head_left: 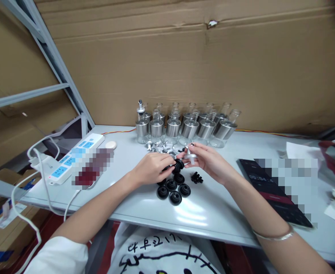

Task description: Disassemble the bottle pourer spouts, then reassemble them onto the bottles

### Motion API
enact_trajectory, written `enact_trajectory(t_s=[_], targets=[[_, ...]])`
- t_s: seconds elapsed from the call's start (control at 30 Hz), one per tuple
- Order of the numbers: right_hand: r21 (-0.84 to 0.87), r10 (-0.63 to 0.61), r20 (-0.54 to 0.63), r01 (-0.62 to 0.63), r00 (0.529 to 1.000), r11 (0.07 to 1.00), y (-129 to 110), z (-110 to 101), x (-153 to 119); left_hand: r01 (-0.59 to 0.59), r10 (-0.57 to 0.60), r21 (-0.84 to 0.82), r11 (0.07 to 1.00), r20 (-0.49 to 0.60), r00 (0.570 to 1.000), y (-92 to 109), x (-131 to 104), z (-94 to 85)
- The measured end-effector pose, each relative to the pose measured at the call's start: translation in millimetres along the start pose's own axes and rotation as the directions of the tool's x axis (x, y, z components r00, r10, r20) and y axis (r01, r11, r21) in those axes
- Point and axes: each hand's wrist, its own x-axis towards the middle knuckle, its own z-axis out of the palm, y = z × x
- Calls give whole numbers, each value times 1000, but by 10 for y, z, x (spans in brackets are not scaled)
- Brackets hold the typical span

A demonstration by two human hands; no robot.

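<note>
My right hand (209, 160) holds a silver pour spout (190, 155) upright by its top, between thumb and fingers. Close beside it, my left hand (154, 167) is closed with its fingertips on a black ringed rubber stopper (179, 165). More black stoppers (175, 197) lie on the table below the hands, partly under the left one. A small cluster of black caps (197, 177) sits under my right hand. Behind my fingers is a pile of silver spouts (165, 146), partly hidden.
Glass bottles with steel sleeves (173, 127) stand in two rows at the back; the front-left one carries a fitted spout (140, 107). To the left lie a power strip (70, 160) with cables and a blurred phone (94, 167). A tablet showing a timer (264, 190) rests at right.
</note>
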Motion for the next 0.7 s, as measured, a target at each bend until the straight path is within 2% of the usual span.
enact_trajectory(t_s=[0.4,0.7], targets=[[55,-62,-55,65,997,996,-20,16,-11,12,-11,17,1000,-34,999,-2,8,-31],[-2,-45,-19,45,999,999,-36,36,-32,-2,2,-22,1000,-28,1000,-13,-3,-12]])
